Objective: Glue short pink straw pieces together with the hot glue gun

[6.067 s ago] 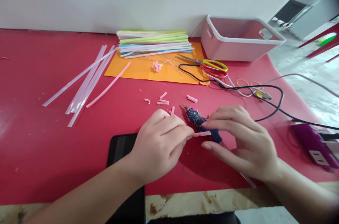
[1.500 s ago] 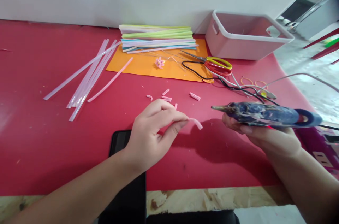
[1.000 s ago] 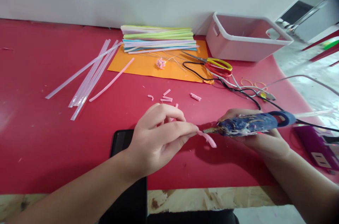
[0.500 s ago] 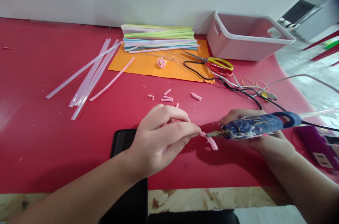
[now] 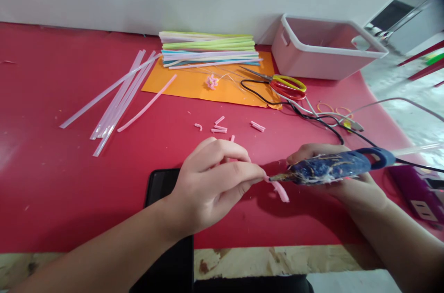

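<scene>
Between thumb and fingertips, my left hand (image 5: 215,182) pinches a short pink pipe cleaner piece (image 5: 280,191), whose fuzzy end sticks out to the lower right. My right hand (image 5: 354,191) is wrapped round a dark blue hot glue gun (image 5: 329,167) with glue strands on its body. The nozzle points left and meets or nearly meets the pink piece by my left fingertips. Beyond my hands lie several short cut pink pieces (image 5: 219,130) and a pair of pink bits (image 5: 257,126). My right fingers are partly hidden behind the gun.
An orange envelope (image 5: 180,87) carries bundled pipe cleaners (image 5: 208,47), a small pink flower (image 5: 212,82) and scissors (image 5: 287,86). Clear glue sticks (image 5: 121,103) lie left. A pale pink bin (image 5: 312,59), tangled cables (image 5: 312,115), a black phone (image 5: 159,186) and a purple power strip (image 5: 412,196) surround the work.
The pink piece has tilted slightly, its loose end dropping a little to the lower right. My left fingertips have shifted a touch right; the glue gun stays almost still.
</scene>
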